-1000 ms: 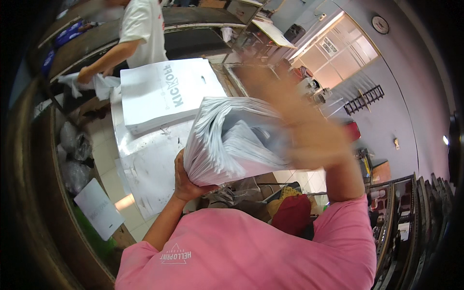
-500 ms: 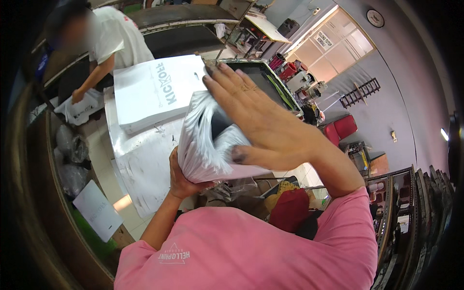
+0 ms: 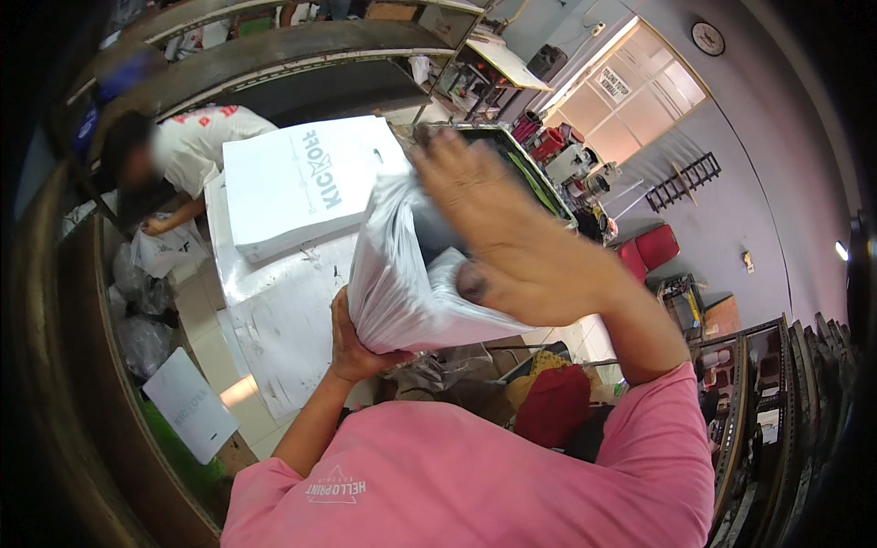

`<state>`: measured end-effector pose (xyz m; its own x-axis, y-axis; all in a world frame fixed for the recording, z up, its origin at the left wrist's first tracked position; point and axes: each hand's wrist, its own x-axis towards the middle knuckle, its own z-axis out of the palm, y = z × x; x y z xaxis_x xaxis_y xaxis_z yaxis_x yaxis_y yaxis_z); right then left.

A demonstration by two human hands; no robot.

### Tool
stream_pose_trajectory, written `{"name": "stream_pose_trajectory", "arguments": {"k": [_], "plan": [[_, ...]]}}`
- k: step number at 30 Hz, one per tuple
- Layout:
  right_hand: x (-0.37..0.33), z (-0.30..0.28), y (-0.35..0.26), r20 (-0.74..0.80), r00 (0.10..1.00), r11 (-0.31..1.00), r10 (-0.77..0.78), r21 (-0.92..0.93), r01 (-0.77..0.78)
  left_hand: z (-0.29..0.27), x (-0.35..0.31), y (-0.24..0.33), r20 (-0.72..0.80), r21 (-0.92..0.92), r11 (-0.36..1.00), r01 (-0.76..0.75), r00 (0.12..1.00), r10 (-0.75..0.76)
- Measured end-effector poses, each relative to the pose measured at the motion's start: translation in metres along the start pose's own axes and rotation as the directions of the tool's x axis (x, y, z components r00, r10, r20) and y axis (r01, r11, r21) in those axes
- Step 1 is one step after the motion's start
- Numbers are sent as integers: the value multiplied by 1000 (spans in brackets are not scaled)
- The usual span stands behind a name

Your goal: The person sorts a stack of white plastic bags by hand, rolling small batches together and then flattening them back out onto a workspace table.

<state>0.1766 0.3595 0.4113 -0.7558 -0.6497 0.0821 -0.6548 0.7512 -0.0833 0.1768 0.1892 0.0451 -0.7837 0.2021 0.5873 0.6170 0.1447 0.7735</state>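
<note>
A thick stack of thin white sheets, seemingly plastic bags (image 3: 393, 265), is held up in front of my chest, bent so its layered edges fan out. My left hand (image 3: 354, 345) grips its lower left corner from beneath. Over the stack's upper right side, my right hand (image 3: 512, 228) is stretched flat with the fingers extended and slightly blurred. Its dark-stained thumb touches the stack or lies just over it; which one I cannot tell. Beyond it, a neat pile of printed white bags (image 3: 301, 183) lies on the white-topped table (image 3: 283, 338).
At the left, a co-worker (image 3: 215, 137) bends down, a hand on a white bag (image 3: 169, 247). A single printed bag (image 3: 190, 406) rests on the lower left shelf. A dark framed screen (image 3: 512, 164) sits behind my right hand. Racks of frames (image 3: 786, 411) stand at the right.
The held stack has shifted slightly right and its fanned edges have drawn closer together. My right hand has moved a little right. The co-worker has bent lower.
</note>
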Motion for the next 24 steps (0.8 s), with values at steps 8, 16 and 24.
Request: {"name": "stream_pose_trajectory", "arguments": {"k": [8, 16, 24], "plan": [[-7, -19, -5, -19, 1000, 998, 17, -66, -18, -3, 0, 5, 7, -7, 1000, -13, 1000, 13], [-11, -17, -1, -13, 999, 999, 38, -21, -38, -1, 6, -11, 63, -2, 1000, 17, 998, -16], [-10, -24, -2, 5, 1000, 1000, -17, -26, 18, -5, 2, -5, 98, -55, 997, 52, 994, -46]]}}
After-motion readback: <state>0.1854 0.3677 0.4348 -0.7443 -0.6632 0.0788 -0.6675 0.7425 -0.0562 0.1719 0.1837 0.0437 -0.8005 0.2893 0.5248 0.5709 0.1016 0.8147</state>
